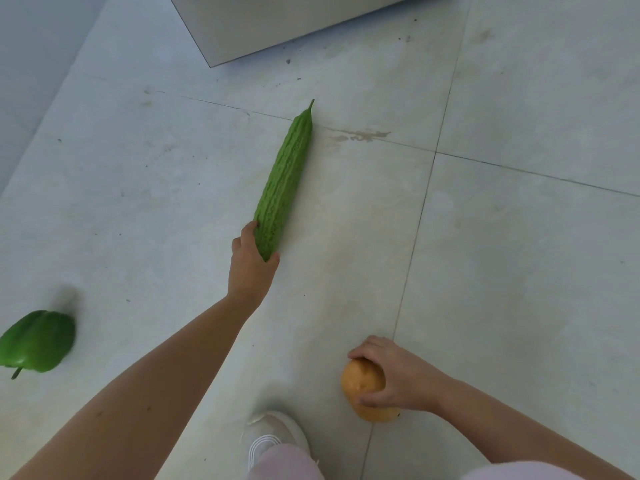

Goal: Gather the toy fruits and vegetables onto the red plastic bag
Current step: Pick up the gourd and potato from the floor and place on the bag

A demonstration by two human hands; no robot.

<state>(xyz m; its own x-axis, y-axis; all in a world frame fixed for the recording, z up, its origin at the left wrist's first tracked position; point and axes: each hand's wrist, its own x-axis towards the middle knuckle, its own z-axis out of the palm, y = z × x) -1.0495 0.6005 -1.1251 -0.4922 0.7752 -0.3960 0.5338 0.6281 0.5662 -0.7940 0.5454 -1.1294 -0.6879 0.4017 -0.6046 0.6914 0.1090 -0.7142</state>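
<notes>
Bitter gourd (284, 183): long, green, warty skin, thin stem at the far tip. Blunt near end sits between the thumb and the fingers (250, 229) of the left hand (250, 268), which are closed around it; the rest of its length runs away from the fingertips, up and slightly to the right. Whether the far part rests on the floor or is lifted clear of it cannot be told.

Potato (364, 382): yellow-brown, oval, smooth. Held in the right hand (398, 374), fingers curled over its top and thumb pressed against its lower side; its lower end sticks out below the thumb. It lies well apart from the gourd, nearer to the person than the left fingertips and to their right.

Green pepper (37, 341): glossy, lobed, short stem pointing down-left. Lying on its side on the floor (156, 174), touched by neither hand, well to the left of the left fingers and nearer to the person, close to the picture's left edge.

Floor: pale large tiles with thin dark joints, scuffed and stained; a brownish smear lies just right of the gourd's far tip.

Grey box-like block (277, 22): standing on the floor beyond the gourd's stem, cut off by the top edge.

Shoe (273, 438): white, below and between the two hands, with a pale pink trouser leg (284, 462) over it
</notes>
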